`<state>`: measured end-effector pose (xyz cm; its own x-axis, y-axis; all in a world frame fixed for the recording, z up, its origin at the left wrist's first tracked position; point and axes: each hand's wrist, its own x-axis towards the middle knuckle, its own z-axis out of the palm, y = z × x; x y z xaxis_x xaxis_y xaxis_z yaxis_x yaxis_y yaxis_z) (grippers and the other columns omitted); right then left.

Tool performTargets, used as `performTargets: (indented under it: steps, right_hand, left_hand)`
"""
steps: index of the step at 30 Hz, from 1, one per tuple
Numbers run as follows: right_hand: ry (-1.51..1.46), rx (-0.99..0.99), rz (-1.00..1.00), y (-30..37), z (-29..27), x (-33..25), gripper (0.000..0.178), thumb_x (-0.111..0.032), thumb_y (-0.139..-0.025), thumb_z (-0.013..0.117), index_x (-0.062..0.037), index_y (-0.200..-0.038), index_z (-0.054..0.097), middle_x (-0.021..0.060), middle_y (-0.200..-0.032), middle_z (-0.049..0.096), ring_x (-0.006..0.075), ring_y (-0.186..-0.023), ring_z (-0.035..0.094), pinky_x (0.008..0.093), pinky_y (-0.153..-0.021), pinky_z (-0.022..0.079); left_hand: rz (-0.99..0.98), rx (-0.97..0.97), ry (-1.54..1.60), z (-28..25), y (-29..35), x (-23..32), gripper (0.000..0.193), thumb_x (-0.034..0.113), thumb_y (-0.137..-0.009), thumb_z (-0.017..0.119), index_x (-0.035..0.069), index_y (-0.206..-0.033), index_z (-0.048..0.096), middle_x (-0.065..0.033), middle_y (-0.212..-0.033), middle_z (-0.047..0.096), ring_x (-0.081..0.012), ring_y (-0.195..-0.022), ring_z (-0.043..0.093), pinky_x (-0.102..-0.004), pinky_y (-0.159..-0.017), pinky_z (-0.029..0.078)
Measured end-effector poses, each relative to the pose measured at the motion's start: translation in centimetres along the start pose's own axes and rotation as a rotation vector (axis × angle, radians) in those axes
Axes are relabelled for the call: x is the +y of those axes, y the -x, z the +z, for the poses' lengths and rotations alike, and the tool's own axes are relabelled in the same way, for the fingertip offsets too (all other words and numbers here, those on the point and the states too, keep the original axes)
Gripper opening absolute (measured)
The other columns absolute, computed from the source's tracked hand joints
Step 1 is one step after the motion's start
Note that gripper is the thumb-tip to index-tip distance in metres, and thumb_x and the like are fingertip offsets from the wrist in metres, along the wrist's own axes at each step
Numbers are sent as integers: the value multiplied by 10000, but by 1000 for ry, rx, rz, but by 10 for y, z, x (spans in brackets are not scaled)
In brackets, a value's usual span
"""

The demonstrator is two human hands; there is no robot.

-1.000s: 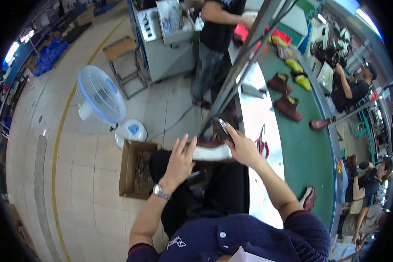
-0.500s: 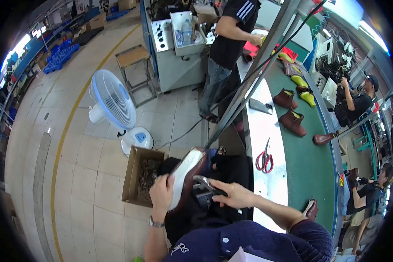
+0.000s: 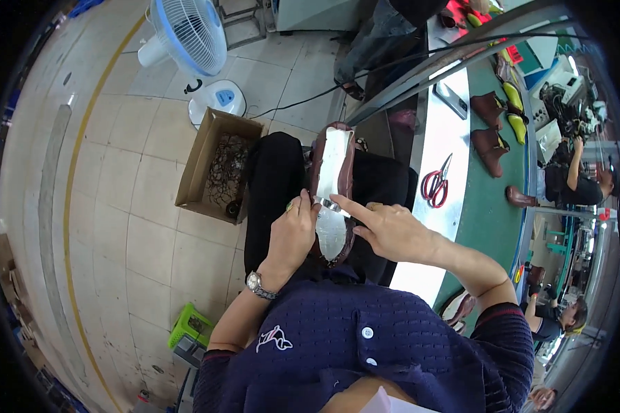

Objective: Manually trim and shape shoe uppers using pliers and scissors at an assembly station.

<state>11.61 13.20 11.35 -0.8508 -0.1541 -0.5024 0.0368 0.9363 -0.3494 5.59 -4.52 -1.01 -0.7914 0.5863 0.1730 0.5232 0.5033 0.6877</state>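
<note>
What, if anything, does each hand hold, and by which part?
The left hand holds the brown shoe by its left edge, near mid-length. The right hand holds a metal tool; the part gripped is hidden.

Hands (image 3: 401, 233) meet over a brown shoe (image 3: 333, 165); red-handled scissors (image 3: 442, 176) lie nearby.
</note>
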Motion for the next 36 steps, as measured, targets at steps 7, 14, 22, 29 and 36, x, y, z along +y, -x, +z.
performTargets:
  steps: [7, 14, 22, 29, 36]
  right_hand:
    - [-125, 142, 0, 8, 32, 3, 679, -102, -894, 590, -210, -1487, 278, 190, -832, 636, 364, -670, 648, 444, -633, 540]
    - [-267, 91, -34, 3, 1, 15, 675, -123, -885, 602, -206, -1478, 291, 204, -768, 649, 398, -665, 645, 471, -634, 531]
    - [-62, 293, -202, -49, -60, 32, 658, -189, -906, 595, -215, -1489, 289, 184, -833, 664, 378, -662, 638, 443, -602, 518]
    - [200, 195, -138, -52, -51, 33, 638, -218, -932, 572, -227, -1495, 271, 183, -734, 642, 337, -645, 656, 420, -548, 513]
    - [169, 91, 2, -56, -36, 37, 646, -204, -938, 562, -189, -1499, 244, 177, -747, 649, 365, -642, 653, 441, -588, 523]
  left_hand:
    - [-705, -500, 1966, -5, -25, -23, 743, 384, -986, 518, 203, -1552, 72, -34, -1558, 232, -164, -1380, 305, -320, -1108, 283]
    - [-544, -399, 1597, 15, -51, -7, 776, 352, -970, 552, 174, -1551, 71, -94, -1536, 265, -205, -1368, 318, -319, -1108, 281]
    - [-586, -483, 1443, 5, -57, -11, 784, 328, -977, 545, 150, -1550, 41, -116, -1530, 261, -202, -1367, 311, -301, -1100, 280]
    - [-599, -505, 1421, -2, -56, -25, 788, 296, -972, 566, 155, -1551, 51, -84, -1509, 303, -176, -1324, 350, -293, -1093, 290]
    - [-610, -561, 1401, -7, -64, -25, 804, 289, -956, 595, 174, -1552, 68, -78, -1511, 307, -172, -1338, 341, -299, -1095, 289]
